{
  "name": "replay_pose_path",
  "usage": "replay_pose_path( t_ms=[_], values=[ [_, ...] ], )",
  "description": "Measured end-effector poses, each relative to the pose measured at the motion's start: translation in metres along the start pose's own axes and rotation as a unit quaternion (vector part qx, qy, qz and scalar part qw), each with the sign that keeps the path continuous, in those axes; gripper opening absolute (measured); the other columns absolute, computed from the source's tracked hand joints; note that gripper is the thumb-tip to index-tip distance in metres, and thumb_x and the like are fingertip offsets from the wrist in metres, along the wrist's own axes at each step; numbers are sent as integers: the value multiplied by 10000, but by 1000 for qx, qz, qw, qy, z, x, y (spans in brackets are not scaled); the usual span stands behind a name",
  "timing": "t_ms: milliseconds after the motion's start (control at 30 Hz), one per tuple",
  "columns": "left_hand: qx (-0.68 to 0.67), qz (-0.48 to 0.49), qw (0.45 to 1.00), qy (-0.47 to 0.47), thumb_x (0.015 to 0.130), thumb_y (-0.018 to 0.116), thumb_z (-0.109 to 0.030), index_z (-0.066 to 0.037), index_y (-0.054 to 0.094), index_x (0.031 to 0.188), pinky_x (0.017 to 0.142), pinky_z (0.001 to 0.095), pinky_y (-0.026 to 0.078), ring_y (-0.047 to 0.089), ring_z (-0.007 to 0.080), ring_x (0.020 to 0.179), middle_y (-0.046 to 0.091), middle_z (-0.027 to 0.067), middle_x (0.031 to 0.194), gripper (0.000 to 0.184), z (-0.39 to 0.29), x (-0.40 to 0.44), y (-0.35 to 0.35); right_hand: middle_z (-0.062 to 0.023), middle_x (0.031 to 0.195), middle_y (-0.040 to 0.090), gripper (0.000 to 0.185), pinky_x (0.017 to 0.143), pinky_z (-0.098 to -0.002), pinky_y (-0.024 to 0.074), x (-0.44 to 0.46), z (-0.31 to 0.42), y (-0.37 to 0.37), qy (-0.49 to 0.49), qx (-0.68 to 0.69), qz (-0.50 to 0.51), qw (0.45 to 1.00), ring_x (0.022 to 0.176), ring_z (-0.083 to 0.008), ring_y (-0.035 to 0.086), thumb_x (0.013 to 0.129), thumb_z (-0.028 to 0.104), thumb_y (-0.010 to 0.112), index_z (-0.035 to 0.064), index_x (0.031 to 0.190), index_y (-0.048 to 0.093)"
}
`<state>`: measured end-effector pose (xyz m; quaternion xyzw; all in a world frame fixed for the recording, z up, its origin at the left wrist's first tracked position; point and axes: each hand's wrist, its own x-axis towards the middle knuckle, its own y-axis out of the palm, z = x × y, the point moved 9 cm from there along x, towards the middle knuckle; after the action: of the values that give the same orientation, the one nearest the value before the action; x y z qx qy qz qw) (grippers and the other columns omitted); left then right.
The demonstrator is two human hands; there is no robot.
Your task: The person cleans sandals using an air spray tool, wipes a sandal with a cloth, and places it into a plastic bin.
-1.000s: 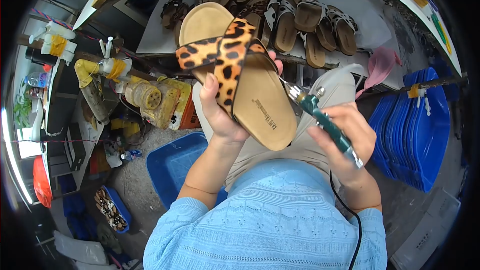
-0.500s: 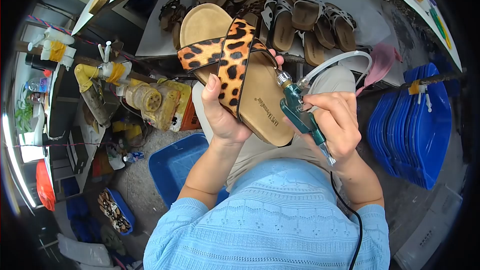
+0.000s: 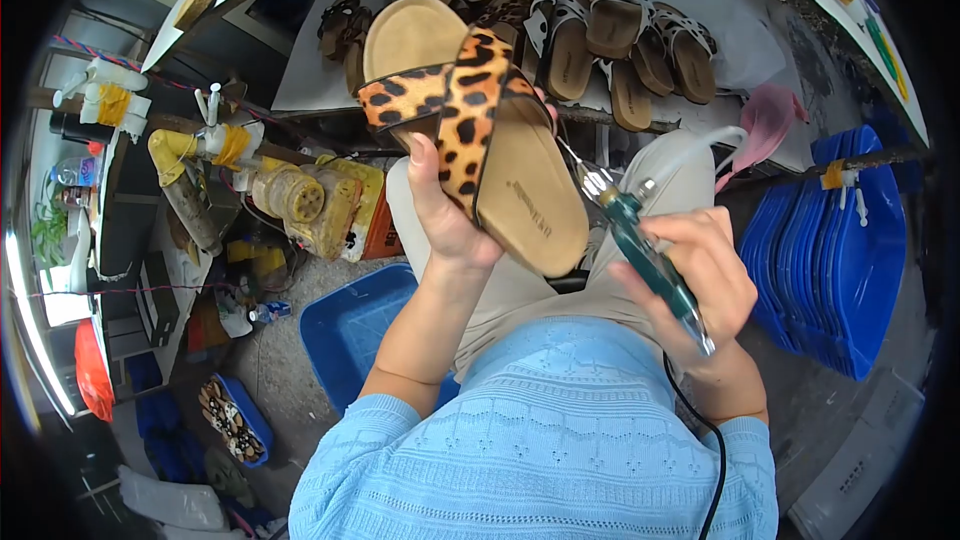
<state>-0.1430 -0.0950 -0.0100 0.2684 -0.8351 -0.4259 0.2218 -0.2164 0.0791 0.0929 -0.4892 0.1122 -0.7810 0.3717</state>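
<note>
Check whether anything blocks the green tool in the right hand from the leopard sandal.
Nothing visible stands between the green tool in the right hand and the sandal. The left hand grips the sandal, its fingertips near the tool's tip but apparently not in between.

Since half a second ago, your bare right hand point(image 3: 706, 278) has shifted the slim, dark-green, silver-ended tool point(image 3: 648, 258) rightward.

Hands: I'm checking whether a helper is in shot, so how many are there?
2: the left hand, holding the leopard-print sandal, and the right hand, holding the green tool. No others show.
</note>
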Motion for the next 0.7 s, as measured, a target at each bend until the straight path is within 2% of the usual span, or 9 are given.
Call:
replay_pose_path(
  t_ms=[67,200,233,300,400,467,533,600,700],
  values=[
    [-9,-85,996,18,852,489,-799,-43,392,1454,1014,457,515,583,288,1224,545,144,1379,972,-4,-3,-27,-126,897,698,352,645,-312,415,0,7,-5,-12,19,-15,1000,713,-213,655,594,123,921,14,721,611],
    [110,-94,989,22,868,376,-813,-63,419,1451,1048,435,485,566,256,1243,557,106,1384,951,-1,-4,-16,-162,953,692,346,695,-352,461,6,8,13,-42,53,15,998,759,-245,656,651,131,898,-13,803,622],
    [114,-101,988,15,876,362,-811,-57,418,1452,1048,436,483,564,259,1246,560,107,1382,950,1,-4,-10,-157,878,655,351,677,-367,455,6,11,18,-63,58,1,996,734,-271,652,548,151,821,-23,745,589],
    [48,-132,990,8,906,287,-809,-43,424,1448,1034,440,486,574,275,1231,572,120,1370,948,4,-1,-9,-171,883,643,345,679,-377,460,2,22,28,-80,99,19,992,744,-278,646,529,156,767,-36,746,579],
    [-51,-22,997,-56,842,251,-888,2,430,1418,1014,489,495,595,379,1169,571,225,1330,1075,15,4,20,-174,871,622,296,666,-379,456,-1,35,38,-100,113,12,988,744,-272,626,533,150,681,-36,720,547],
    [-156,47,985,-47,821,336,-891,43,292,1493,1035,522,489,541,434,1217,430,302,1433,1151,13,4,29,-168,855,618,265,658,-377,453,0,38,39,-102,104,29,989,732,-267,615,547,139,665,-26,706,532],
    [-137,73,988,-6,836,370,-865,34,246,1514,1058,538,473,518,447,1244,411,308,1444,1134,7,7,31,-164,829,615,214,659,-374,447,-1,39,40,-104,86,10,991,709,-258,600,566,120,633,-10,691,518],
    [-177,72,981,-35,739,289,-968,105,335,1445,1026,465,493,584,375,1168,551,303,1264,1286,11,4,42,-163,823,615,207,659,-374,443,1,41,39,-97,77,6,992,702,-255,596,565,115,627,-9,691,519],
    [-187,59,980,-42,730,310,-970,114,321,1452,1041,452,484,581,371,1173,552,301,1268,1303,10,1,45,-158,814,615,203,658,-375,435,3,43,39,-92,73,7,993,691,-251,590,571,120,626,-6,687,517]
  ],
)
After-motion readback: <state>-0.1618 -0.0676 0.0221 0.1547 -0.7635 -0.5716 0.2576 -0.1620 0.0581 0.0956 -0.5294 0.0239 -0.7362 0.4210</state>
